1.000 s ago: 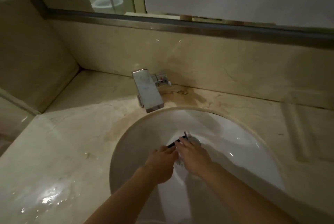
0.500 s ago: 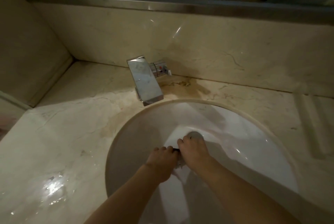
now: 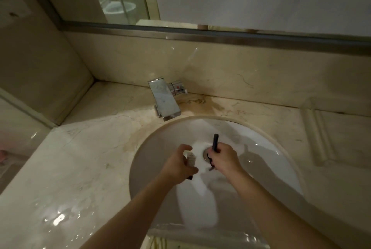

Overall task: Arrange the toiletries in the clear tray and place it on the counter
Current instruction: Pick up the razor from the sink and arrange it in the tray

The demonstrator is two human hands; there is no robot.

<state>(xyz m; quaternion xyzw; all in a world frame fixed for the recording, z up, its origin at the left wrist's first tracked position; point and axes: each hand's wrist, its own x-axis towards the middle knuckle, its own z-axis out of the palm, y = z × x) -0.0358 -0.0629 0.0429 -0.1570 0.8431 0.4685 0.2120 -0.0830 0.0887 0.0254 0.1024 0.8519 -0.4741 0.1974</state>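
Both my hands are over the white sink basin [image 3: 261, 148]. My left hand [image 3: 180, 162] grips a small pale tube [image 3: 191, 159] with a dark end showing below the fingers. My right hand [image 3: 224, 158] is closed on a slim black stick-like toiletry [image 3: 215, 142] that points up, away from me, with another dark bit sticking out under the fist. Between the hands lies the metal drain [image 3: 206, 154]. A clear plastic edge, possibly the tray [image 3: 200, 234], shows at the bottom of the view.
A square chrome faucet [image 3: 165, 101] stands behind the basin. The beige marble counter [image 3: 80, 168] is wet at the lower left. A mirror with a metal frame [image 3: 220, 36] runs along the back wall. A moulded ridge [image 3: 319, 134] marks the counter's right side.
My hands were pressed together low in the basin over a small dark item. Now they are apart, each lifted a little and holding its own item.
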